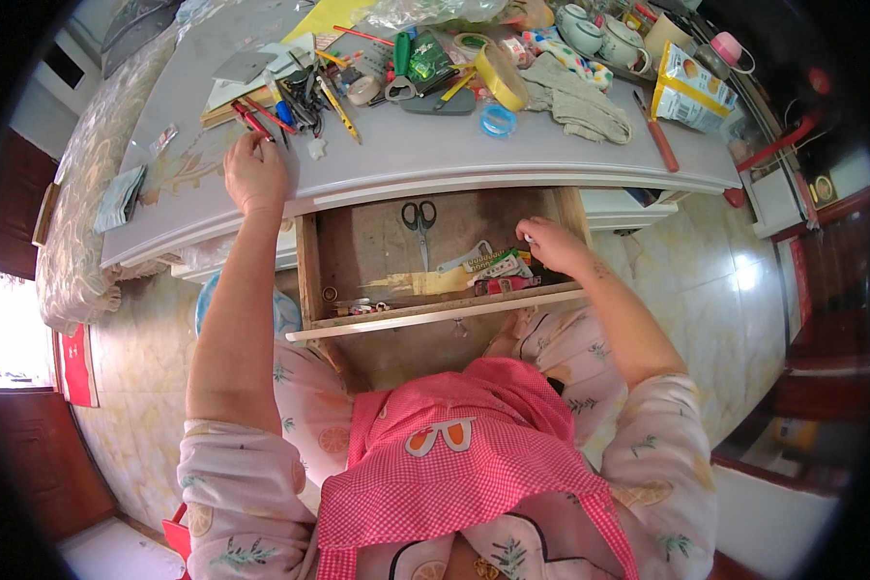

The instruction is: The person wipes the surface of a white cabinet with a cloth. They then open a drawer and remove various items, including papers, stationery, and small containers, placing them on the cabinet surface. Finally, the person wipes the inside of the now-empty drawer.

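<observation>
My left hand [256, 172] is at the front of the tabletop, its fingertips against the lower end of a red pen [252, 119]. Whether the fingers grip that pen cannot be made out. Over the right side of an open wooden drawer [377, 217], my right hand [557, 246] pinches a small white object [528, 238], mostly hidden by the fingers. Black-handled scissors [420, 226] lie in the drawer. Nearer its front are a grey flat tool [465, 257], a pink-red packaged item [506, 284] and several small packets. Small loose items [359, 307] fill the front left corner.
Pens, cables, a green-handled bottle opener [402, 65], yellow tape roll [502, 78], blue ring [497, 121] and grey cloth gloves [576, 98] crowd the tabletop [406, 159]. To the right are a red-handled knife [661, 141], snack bag [692, 87] and teapots [620, 42].
</observation>
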`<state>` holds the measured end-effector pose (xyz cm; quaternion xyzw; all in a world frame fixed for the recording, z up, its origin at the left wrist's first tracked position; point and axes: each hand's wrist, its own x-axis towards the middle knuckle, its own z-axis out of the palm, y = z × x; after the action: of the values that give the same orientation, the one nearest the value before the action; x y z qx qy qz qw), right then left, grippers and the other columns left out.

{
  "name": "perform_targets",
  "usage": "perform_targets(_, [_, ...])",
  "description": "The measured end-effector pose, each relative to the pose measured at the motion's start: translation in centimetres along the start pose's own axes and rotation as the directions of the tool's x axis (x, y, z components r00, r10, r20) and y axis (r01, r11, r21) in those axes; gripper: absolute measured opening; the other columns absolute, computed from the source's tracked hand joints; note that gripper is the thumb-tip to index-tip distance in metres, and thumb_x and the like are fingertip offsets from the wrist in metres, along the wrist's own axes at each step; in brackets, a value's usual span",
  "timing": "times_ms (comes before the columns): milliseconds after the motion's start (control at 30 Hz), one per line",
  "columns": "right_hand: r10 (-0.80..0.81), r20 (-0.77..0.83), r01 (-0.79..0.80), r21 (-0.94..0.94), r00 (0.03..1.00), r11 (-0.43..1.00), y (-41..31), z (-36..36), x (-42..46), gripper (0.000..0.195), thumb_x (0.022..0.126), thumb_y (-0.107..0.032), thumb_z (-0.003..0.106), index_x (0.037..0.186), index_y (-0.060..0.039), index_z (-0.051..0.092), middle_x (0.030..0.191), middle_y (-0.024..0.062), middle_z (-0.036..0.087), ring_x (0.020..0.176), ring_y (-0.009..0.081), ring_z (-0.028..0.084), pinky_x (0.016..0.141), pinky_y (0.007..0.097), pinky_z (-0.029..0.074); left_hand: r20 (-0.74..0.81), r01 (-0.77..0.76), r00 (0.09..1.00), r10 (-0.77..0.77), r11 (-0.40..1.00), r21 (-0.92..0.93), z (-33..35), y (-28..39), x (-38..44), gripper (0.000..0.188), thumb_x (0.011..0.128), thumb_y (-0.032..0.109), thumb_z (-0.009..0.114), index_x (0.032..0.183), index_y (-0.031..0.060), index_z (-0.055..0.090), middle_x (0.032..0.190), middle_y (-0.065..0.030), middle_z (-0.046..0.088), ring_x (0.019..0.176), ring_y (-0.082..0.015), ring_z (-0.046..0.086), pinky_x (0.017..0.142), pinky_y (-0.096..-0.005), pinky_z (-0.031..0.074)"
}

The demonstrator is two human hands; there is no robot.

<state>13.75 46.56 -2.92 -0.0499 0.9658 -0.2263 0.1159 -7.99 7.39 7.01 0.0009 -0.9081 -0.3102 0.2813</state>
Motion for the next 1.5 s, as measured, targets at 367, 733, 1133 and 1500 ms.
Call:
perform_targets(367, [0.107,-0.451,0.128,0.46,0.886,0.879,-6.1,-18.9,5.5,0.02,0.086,-0.008,0.058,0.106,-0.0078,0.057,0.097,-0.0007,0.057,0.076,0.0091,0.054,0.069,0.0261,0.048,-0.009,0.002,1.0,-0.002,1.0,-0.009,0.0,-0.1,0.1,0.023,0.082,0.024,0.055,0.096,0.0098,0.066,0.104,-0.0085,0.064,0.106,-0.027,0.054,0.091,-0.0385,0.043])
perform_targets(733, [-0.245,-0.834,0.222,-0.151,0.494,0.963,-4.3,-16.6,8.7,0.024,0.08,-0.01,0.063,0.103,-0.0043,0.061,0.1,0.0132,0.058,0.096,0.0315,0.055,0.084,0.038,0.045,-0.015,0.007,1.0,-0.007,1.0,-0.005,-0.1,-0.5,-0.1,0.022,0.082,0.023,0.056,0.097,0.0109,0.066,0.104,-0.0092,0.063,0.107,-0.0268,0.054,0.092,-0.0381,0.043])
perform_targets(1133, [-0.207,-0.769,0.186,-0.116,0.605,0.976,-3.2,-12.4,3.8,0.013,0.082,-0.009,0.061,0.093,-0.0035,0.063,0.097,0.0129,0.061,0.09,0.0322,0.058,0.08,0.0391,0.046,-0.051,-0.01,0.999,0.009,1.0,-0.016,0.5,-0.4,-0.1,0.021,0.083,0.023,0.055,0.095,0.0107,0.067,0.1,-0.009,0.064,0.101,-0.0274,0.056,0.088,-0.0391,0.044])
perform_targets(1500, [0.017,-0.654,0.224,0.283,0.756,0.933,-4.2,-19.3,4.0,0.025,0.084,-0.014,0.062,0.108,-0.0061,0.061,0.103,0.005,0.063,0.092,0.0152,0.059,0.081,0.028,0.047,-0.063,-0.033,0.997,0.033,0.999,0.0,0.7,-1.0,0.0,0.022,0.082,0.025,0.056,0.095,0.0107,0.067,0.098,-0.0088,0.065,0.098,-0.0278,0.057,0.085,-0.0393,0.045])
